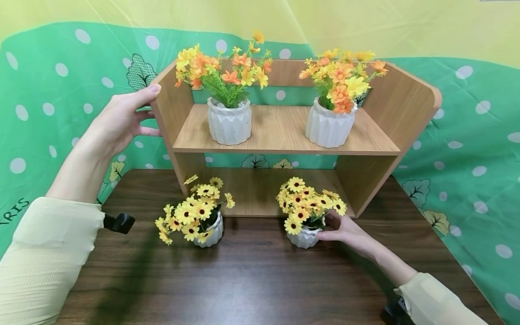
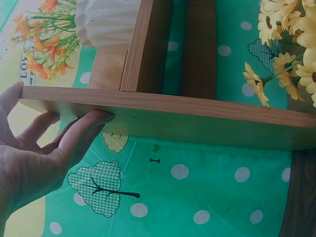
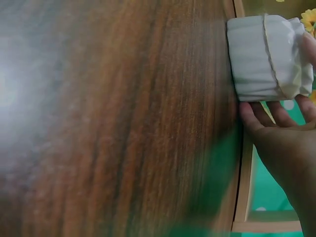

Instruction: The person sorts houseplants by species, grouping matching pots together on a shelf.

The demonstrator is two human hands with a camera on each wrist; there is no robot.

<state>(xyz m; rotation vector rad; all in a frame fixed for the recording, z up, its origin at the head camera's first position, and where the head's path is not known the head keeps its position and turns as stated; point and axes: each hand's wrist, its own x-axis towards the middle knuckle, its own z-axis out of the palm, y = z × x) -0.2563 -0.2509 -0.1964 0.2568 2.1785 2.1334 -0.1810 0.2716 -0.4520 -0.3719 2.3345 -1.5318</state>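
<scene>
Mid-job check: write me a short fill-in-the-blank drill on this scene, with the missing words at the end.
1. The left hand touches the wooden shelf, whose upper board carries ____ white flowerpots.
2. The right hand grips a flowerpot of flowers with ____ petals.
3. In the head view, the lower flowerpot that neither hand touches stands to the ____ of the gripped one.

Missing words: two; yellow; left.

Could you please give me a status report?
Left hand holding wooden shelf by its side panel. Right hand gripping right-side yellow-daisy pot, in front of shelf. Left-side yellow-daisy pot standing apart, apparently not in the way.
</scene>
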